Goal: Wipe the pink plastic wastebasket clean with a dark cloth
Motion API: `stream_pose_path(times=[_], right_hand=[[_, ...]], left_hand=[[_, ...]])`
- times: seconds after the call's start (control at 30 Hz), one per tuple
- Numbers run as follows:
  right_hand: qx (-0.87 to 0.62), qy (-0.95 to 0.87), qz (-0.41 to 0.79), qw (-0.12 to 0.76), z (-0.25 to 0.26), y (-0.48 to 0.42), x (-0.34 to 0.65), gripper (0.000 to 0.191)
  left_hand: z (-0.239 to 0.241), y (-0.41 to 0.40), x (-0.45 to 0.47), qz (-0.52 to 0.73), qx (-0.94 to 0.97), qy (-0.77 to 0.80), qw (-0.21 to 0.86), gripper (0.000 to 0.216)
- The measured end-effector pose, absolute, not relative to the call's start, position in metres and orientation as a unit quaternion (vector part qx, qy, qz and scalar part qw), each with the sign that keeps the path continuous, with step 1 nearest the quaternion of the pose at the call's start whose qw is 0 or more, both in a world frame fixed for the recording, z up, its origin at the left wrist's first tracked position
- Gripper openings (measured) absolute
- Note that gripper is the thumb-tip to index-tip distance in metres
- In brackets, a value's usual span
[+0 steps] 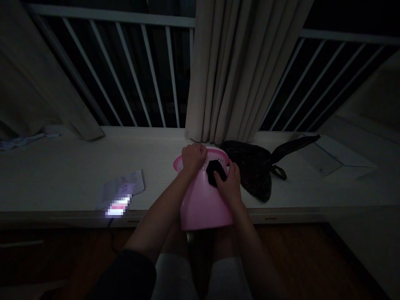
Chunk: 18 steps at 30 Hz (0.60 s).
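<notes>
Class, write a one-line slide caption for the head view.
Left hand on a pink basket, right hand holding a black item against it, a black bag beside.

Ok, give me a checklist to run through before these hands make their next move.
1. Left hand on the rim of the pink basket: ok.
2. Right hand holding the black item at the basket's side: ok.
3. Light good enough for fine detail: not ok, the scene is dim.
4. Basket's contents known: cannot tell, its inside is hidden.
5. Basket's weight properly supported: cannot tell what bears it.
6. Room to the basket's right: not ok, the black plastic bag lies close beside it.
</notes>
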State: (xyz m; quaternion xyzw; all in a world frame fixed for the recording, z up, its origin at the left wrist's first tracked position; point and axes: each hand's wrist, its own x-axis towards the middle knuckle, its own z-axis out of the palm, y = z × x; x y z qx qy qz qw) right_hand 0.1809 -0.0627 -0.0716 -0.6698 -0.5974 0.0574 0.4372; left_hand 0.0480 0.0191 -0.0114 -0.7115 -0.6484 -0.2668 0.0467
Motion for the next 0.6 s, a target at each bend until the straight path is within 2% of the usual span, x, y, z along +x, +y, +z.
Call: stream_pose_path(times=[0.17,0.3,0.5,0.6], right_hand=[[-0.621,-0.625,-0.004,0.474,-0.060,-0.088,0.166,0.037],[-0.600,-0.662,-0.006,0.449,-0.055,-0.100,0.152,0.011],[-0.504,-0.689,0.088,0.513,-0.050,-0.095,0.162,0.016],[-0.490,-0.706,0.083,0.504,-0.051,-0.087,0.170,0.019]], left_hand=[[-0.013,0.020,0.050,-0.272,-0.713,-0.643,0.055,0.037],[-0.014,0.021,0.051,-0.272,-0.715,-0.641,0.063,0.035],[-0.015,0.020,0.049,-0.274,-0.713,-0.644,0.050,0.036],[-0.015,0.020,0.050,-0.281,-0.712,-0.642,0.032,0.035]])
